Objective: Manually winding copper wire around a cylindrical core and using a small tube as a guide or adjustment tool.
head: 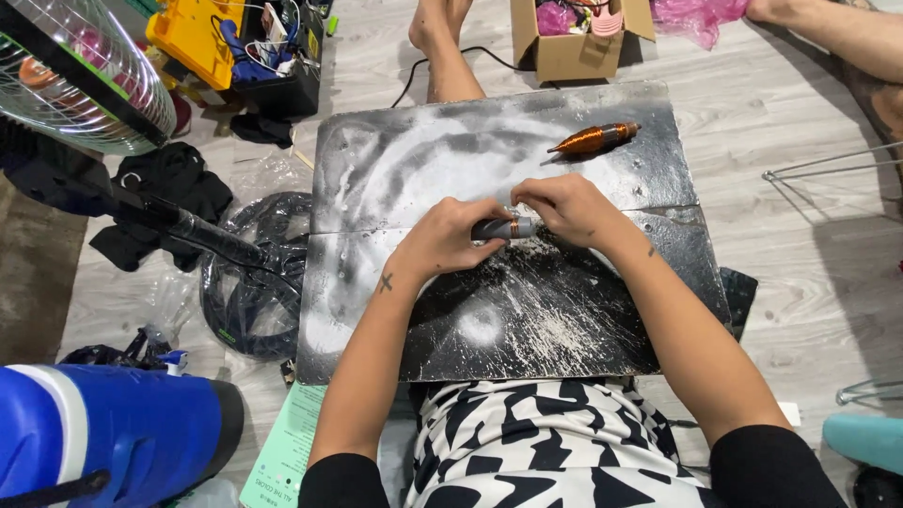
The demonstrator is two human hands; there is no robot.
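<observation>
The dark grey cylindrical rod with a copper band (503, 228) lies horizontally near the centre of the scuffed black work board (564, 329), spanning the gap between both hands. The left hand (450, 240) is closed around the rod's left end. The right hand (562, 207) pinches its right end, fingers curled over it. The two hands almost touch above the rod. A tapered spindle wound with copper wire (594, 138) rests near the board's far right corner, well apart from both hands. A cardboard box (569, 52) stands beyond the far edge.
</observation>
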